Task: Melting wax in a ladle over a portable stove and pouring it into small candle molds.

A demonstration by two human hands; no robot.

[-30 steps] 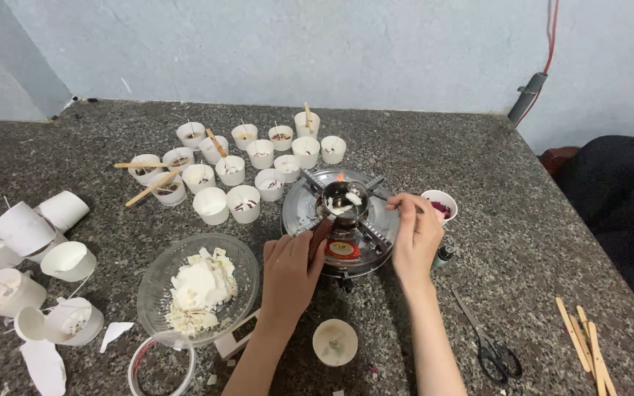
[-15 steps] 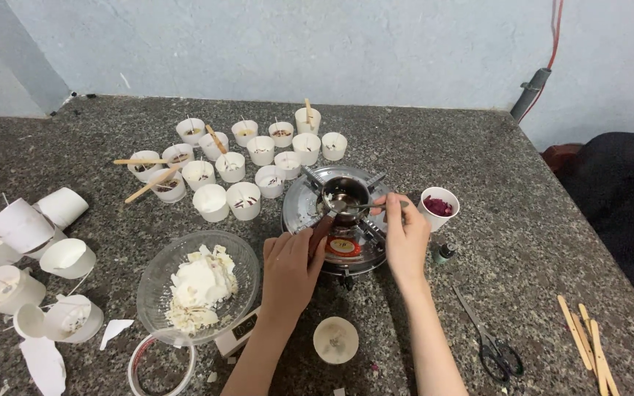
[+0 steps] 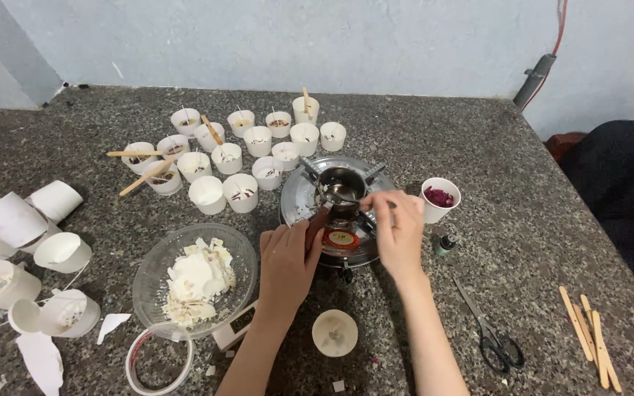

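On the portable gas stove (image 3: 310, 213) at bench centre sits a small metal pot (image 3: 343, 185), handle pointing toward the person. Left hand (image 3: 286, 262) fingers grip that handle. Right hand (image 3: 398, 231), just right of the pot, pinches a spoon (image 3: 340, 196) dipping into it.

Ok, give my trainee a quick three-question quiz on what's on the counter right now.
1. True or false: the left hand grips the handle of the small metal pot on the burner.
2. What fills the glass bowl? A) red petals B) white wax chunks C) water
3. Which tool lies on the counter beside the right forearm?

Key: 1 true. 2 B. 3 the scissors.
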